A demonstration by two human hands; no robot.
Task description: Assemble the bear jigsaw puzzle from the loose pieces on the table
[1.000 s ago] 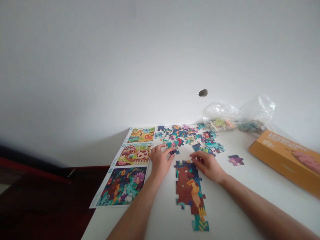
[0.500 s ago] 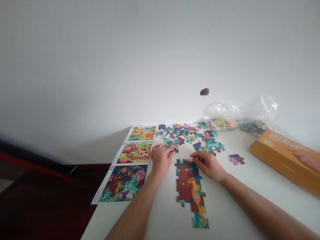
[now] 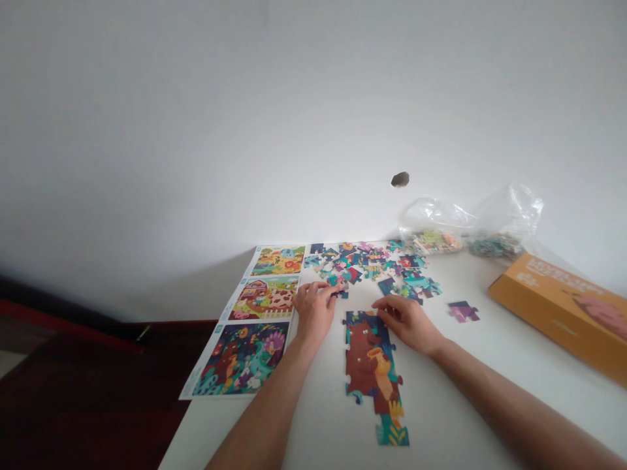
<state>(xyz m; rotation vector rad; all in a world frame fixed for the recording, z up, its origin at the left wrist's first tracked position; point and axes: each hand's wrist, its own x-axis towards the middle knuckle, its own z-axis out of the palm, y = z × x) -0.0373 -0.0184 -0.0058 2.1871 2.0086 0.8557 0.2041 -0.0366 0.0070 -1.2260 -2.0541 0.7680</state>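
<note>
Jigsaw assembly on a white counter (image 3: pixel 450 405), judged to be at the sorting step: a piece is being sought among the loose pieces (image 3: pixel 375 253) to extend the joined section (image 3: pixel 360 365). That section, showing a brown bear with a yellow pot, lies flat between the forearms, its lower end narrowing to a single column. The loose pieces are heaped beyond the hands, toward the wall (image 3: pixel 313 143).

The left hand (image 3: pixel 313 310) lies palm down beside the picture sheet (image 3: pixel 267 299), its fingers bent and the index finger reaching to the near edge of the heap. Whether the fingers grasp a piece or merely touch one cannot be told. The right hand (image 3: pixel 409 323) is turned inward, thumb and index finger drawn close together at the top edge of the joined section; whether anything is pinched there cannot be told. Both forearms slant inward from the lower edge of the view.

The next move would seem to call for freeing one piece from the heap and turning it to match a tab or notch of the bear. A purple part (image 3: pixel 463 312) lies apart, near the orange box (image 3: pixel 563 313).
</note>
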